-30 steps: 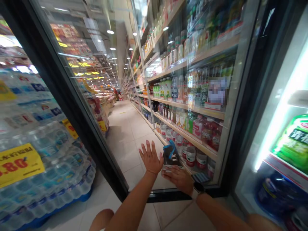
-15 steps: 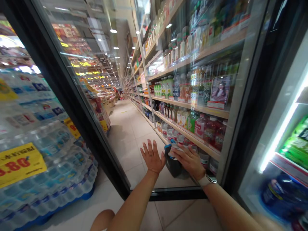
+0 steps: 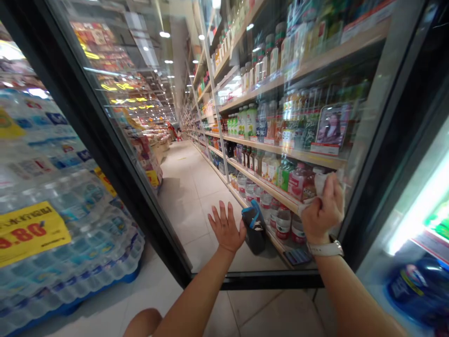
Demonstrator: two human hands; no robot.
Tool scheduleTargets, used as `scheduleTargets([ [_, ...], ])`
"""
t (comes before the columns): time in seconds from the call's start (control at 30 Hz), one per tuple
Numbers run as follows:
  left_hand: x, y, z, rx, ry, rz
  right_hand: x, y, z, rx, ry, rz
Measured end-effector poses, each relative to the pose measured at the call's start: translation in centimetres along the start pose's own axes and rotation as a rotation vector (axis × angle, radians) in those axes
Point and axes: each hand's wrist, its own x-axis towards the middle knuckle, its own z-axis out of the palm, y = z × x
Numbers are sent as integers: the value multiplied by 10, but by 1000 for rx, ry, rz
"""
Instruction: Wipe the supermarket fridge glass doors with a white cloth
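Right wrist: a watch with a pale strap (image 3: 326,248) around it.
Right hand: closed, its fingers gripping a bunched white wipe (image 3: 319,181).
White wipe: held up at the right part of the pane, near the side frame; how firmly it meets the glass I cannot tell.
Left hand (image 3: 228,230): open, fingers spread, palm laid flat on the lower middle of the pane.
Glass door: black-framed (image 3: 273,281), in front of both hands, see-through.
Right of the door: a blue bottle (image 3: 414,288), blurred, beside a bright light strip.
Left of the door: stacked packs of bottled water (image 3: 66,276) with a yellow price sign (image 3: 33,234).
Through the glass, low: a dark bag with blue trim (image 3: 255,236).
Beyond: shelves (image 3: 266,183) of drinks.
Farthest: a pale tiled aisle (image 3: 180,166).
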Motion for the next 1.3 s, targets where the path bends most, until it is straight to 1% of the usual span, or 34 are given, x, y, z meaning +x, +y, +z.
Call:
scheduleTargets([
  [0.07, 0, 0, 0, -1, 6, 2, -9, -8, 2, 39, -54, -33],
  [0.17, -1, 0, 1, -5, 2, -8, -28, -20, 4, 82, -137, -120],
  [0.3, -2, 0, 1, -2, -11, -18, -48, -29, 2, 139, -273, -242],
  [0.47, 0, 0, 0, 8, 3, -5, -76, -33, -6, 196, -448, -364],
  [0.57, -1, 0, -1, 6, -17, -11, -104, -33, -10, 236, -557, -474],
  [0.7, -3, -1, 0, -3, -31, -12, -138, -28, -16, 331, -657, -640],
  [0.8, -2, -1, -1, 5, -20, -1, -143, -22, -17, 377, -709, -744],
  [0.87, 0, -1, -3, 12, -9, 15, -135, -20, -16, 394, -717, -804],
  [0.93, 1, -2, -5, 26, -4, 32, -121, -20, -15, 389, -711, -845],
  [1.0, -1, -5, -5, 40, -20, 84, -104, -20, -14, 340, -687, -827],
  [1.07, -5, -8, -6, 30, -56, 201, -85, -20, -14, 254, -624, -741],
  [1.13, -10, -11, -5, 15, -102, 302, -67, -16, -15, 155, -540, -617],
  [1.17, -12, -12, -5, 13, -122, 323, -57, -12, -16, 109, -493, -545],
  [1.23, -15, -13, -3, 21, -146, 323, -40, -2, -16, 33, -380, -384],
  [1.3, -17, -13, -1, 28, -153, 320, -27, 9, -15, -15, -240, -226],
])
